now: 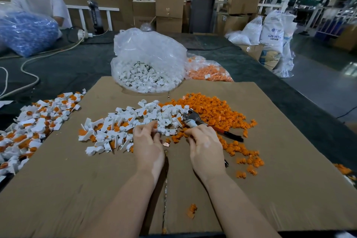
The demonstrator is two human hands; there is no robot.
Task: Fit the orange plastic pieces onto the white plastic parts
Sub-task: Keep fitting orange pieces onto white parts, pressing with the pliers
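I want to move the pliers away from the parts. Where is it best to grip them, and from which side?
Probably grip the pliers by the dark handle end, coming from the right. That end lies bare on the cardboard, while the metal head is among white parts and orange pieces, and the right hand lies near the middle.

We note a dark table (73, 67) carrying a cardboard sheet (96, 189). A blue bag (27, 33) and cables (29, 60) lie toward its far left corner.
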